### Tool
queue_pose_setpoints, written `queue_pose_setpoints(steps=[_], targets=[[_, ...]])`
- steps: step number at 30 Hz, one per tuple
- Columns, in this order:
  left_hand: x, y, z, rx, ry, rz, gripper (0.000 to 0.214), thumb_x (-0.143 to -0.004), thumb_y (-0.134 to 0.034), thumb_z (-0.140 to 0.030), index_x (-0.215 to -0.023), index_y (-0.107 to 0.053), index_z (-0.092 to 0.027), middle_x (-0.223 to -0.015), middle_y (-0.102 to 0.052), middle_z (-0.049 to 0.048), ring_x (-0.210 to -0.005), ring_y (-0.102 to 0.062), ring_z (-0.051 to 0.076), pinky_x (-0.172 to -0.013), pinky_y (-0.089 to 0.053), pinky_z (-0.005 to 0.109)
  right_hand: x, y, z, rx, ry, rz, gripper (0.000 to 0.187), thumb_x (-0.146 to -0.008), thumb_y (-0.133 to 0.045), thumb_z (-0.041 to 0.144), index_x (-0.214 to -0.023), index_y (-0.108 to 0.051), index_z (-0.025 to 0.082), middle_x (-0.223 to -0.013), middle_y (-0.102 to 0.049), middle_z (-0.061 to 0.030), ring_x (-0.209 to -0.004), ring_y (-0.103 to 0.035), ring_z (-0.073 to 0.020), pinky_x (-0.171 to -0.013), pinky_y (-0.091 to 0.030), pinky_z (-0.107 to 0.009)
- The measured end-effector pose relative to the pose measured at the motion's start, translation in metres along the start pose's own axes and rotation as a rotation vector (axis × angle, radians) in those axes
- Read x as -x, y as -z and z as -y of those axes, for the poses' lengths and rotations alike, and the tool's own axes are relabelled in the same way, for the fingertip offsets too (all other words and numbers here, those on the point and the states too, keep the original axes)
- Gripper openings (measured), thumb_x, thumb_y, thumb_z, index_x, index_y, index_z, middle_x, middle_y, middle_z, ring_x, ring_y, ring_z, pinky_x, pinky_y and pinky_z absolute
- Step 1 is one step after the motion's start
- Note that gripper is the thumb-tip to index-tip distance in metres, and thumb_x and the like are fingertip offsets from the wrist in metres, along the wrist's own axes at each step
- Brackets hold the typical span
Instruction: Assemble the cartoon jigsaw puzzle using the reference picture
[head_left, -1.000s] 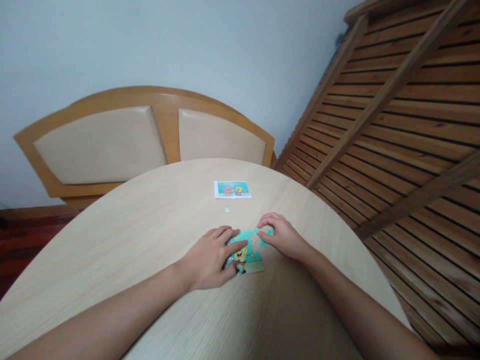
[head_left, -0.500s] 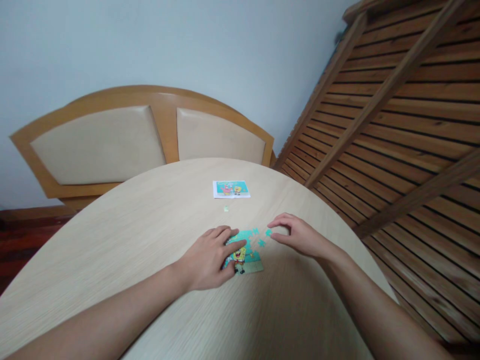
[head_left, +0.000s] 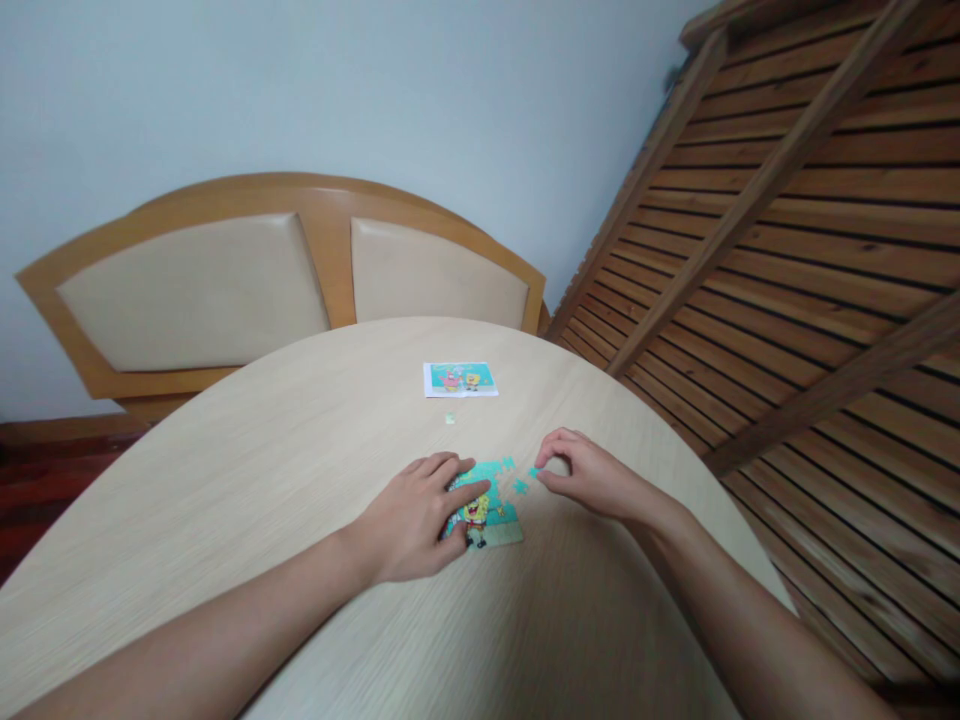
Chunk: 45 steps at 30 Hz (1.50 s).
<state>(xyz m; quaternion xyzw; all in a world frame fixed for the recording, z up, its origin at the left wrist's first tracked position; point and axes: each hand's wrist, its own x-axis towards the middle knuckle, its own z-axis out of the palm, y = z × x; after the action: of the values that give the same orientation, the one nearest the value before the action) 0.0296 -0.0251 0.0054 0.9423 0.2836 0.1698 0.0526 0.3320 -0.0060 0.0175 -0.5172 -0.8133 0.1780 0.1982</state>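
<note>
A jigsaw puzzle (head_left: 499,530) with a yellow cartoon figure on turquoise lies partly joined on the table. My left hand (head_left: 420,515) rests flat over its left side, fingers spread, covering part of the picture. To the right, my right hand (head_left: 585,472) pinches a turquoise puzzle piece (head_left: 533,472) between thumb and forefinger. Whether that piece is off the table I cannot tell. Another loose turquoise piece (head_left: 520,487) lies between it and the joined part, close to the gap at the puzzle's upper right.
The round wooden table (head_left: 337,400) carries a small picture sheet (head_left: 461,379) beyond the puzzle. A pale green piece (head_left: 450,419) lies just below that sheet. A padded headboard (head_left: 202,290) stands behind the table, and a slatted wooden frame (head_left: 787,250) leans at right.
The thumb and forefinger of my right hand have closed in on the turquoise piece. My left hand keeps its place on the puzzle.
</note>
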Motion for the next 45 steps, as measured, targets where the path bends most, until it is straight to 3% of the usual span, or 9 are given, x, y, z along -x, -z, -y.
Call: queue_pose_setpoints(steps=[6, 10, 17, 30, 35, 40, 45], targets=[[0.000, 0.001, -0.001, -0.009, 0.004, 0.007, 0.054, -0.084, -0.056, -0.026, -0.138, -0.056, -0.025, -0.140, -0.053, 0.0114, -0.127, -0.049, 0.032, -0.108, -0.044, 0.051, 0.003, -0.002, 0.018, -0.010, -0.165, 0.039, 0.010, -0.077, -0.065, 0.024, -0.084, -0.071, 0.019, -0.084, -0.070, -0.0041, -0.084, -0.063, -0.0199, -0.079, -0.048, -0.032], [0.000, 0.001, -0.001, -0.006, 0.008, 0.006, 0.054, -0.084, -0.056, -0.026, -0.138, -0.057, -0.024, -0.140, -0.054, 0.0118, -0.127, -0.049, 0.032, -0.108, -0.043, 0.051, 0.006, -0.003, 0.027, -0.083, -0.173, 0.048, 0.019, -0.077, -0.062, 0.022, -0.094, -0.070, 0.017, -0.080, -0.069, -0.0029, -0.074, -0.063, -0.0169, -0.068, -0.048, -0.027], [0.000, -0.001, 0.000, 0.008, 0.003, 0.001, 0.054, -0.084, -0.057, -0.027, -0.138, -0.056, -0.025, -0.142, -0.053, 0.0106, -0.128, -0.049, 0.032, -0.109, -0.043, 0.051, 0.010, -0.003, 0.026, 0.119, -0.200, -0.017, 0.018, -0.074, -0.067, 0.029, -0.088, -0.074, 0.019, -0.087, -0.070, -0.0070, -0.078, -0.063, -0.0210, -0.068, -0.048, -0.030], [-0.001, 0.001, 0.000, 0.028, 0.020, 0.002, 0.053, -0.084, -0.056, -0.026, -0.137, -0.057, -0.024, -0.140, -0.055, 0.0104, -0.127, -0.050, 0.032, -0.108, -0.044, 0.051, 0.013, -0.002, 0.039, 0.030, -0.249, 0.067, 0.008, -0.073, -0.064, 0.019, -0.079, -0.069, 0.021, -0.076, -0.071, -0.0028, -0.067, -0.062, -0.0177, -0.059, -0.044, -0.026], [-0.004, 0.004, -0.001, 0.001, -0.003, 0.017, 0.052, -0.085, -0.058, -0.031, -0.136, -0.057, -0.026, -0.137, -0.053, 0.0115, -0.125, -0.050, 0.033, -0.105, -0.044, 0.053, 0.015, -0.002, 0.054, -0.030, -0.128, 0.061, 0.026, -0.080, -0.059, 0.014, -0.102, -0.070, 0.021, -0.086, -0.072, -0.0023, -0.076, -0.065, -0.0179, -0.068, -0.047, -0.027], [-0.007, 0.008, -0.002, 0.016, 0.005, 0.031, 0.045, -0.086, -0.056, -0.031, -0.131, -0.059, -0.026, -0.129, -0.056, 0.0102, -0.120, -0.052, 0.032, -0.102, -0.046, 0.051, 0.009, -0.012, 0.065, 0.019, 0.095, 0.062, 0.015, -0.091, -0.057, 0.021, -0.092, -0.072, 0.021, -0.096, -0.071, -0.0058, -0.095, -0.064, -0.0218, -0.086, -0.048, -0.033], [-0.005, 0.004, 0.000, 0.044, 0.016, 0.002, 0.050, -0.083, -0.058, -0.028, -0.132, -0.055, -0.021, -0.132, -0.057, 0.0109, -0.121, -0.051, 0.032, -0.104, -0.044, 0.050, 0.005, -0.013, 0.053, 0.062, 0.049, 0.035, 0.017, -0.094, -0.055, 0.022, -0.093, -0.072, 0.021, -0.099, -0.072, -0.0062, -0.097, -0.065, -0.0225, -0.088, -0.049, -0.034]])
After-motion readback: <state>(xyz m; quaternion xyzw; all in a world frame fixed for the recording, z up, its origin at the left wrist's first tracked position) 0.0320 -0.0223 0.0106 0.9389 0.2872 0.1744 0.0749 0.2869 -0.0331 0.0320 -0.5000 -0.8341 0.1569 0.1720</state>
